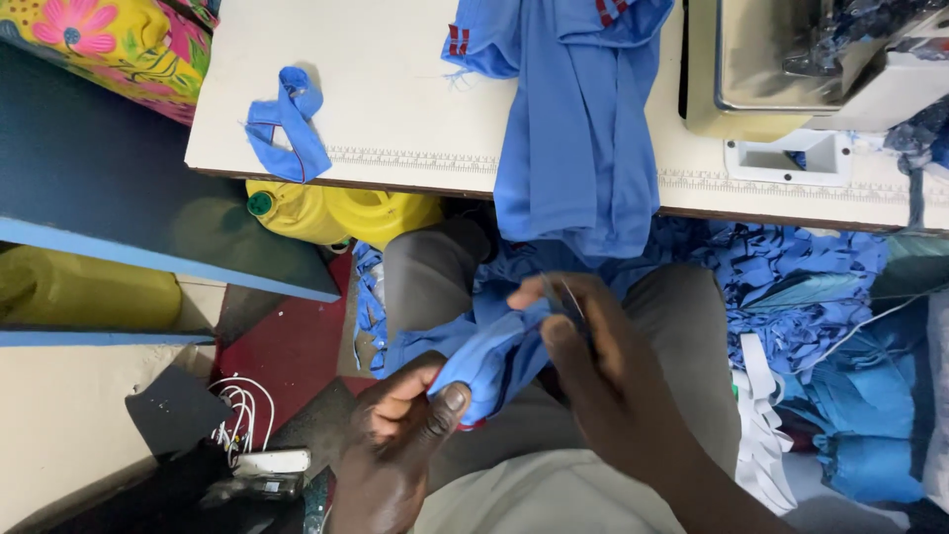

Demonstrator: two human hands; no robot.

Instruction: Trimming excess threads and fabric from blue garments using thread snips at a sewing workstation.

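My left hand (400,420) pinches a bunched fold of blue cloth (494,361) over my lap. My right hand (578,336) is closed on the same cloth just above, with a thin metal tool, maybe small snips, sticking out between its fingers. The cloth runs up to a larger blue garment (578,148) that hangs over the front edge of the white sewing table (395,109). Red stripes show on the garment's trim near the top.
A sewing machine (791,69) stands at the table's right. A small blue scrap (289,129) lies at the table's left. A yellow jerrycan (336,213) sits beneath. Heaps of blue offcuts (801,297) and white strips (761,415) lie at right; white cables (242,415) on the floor left.
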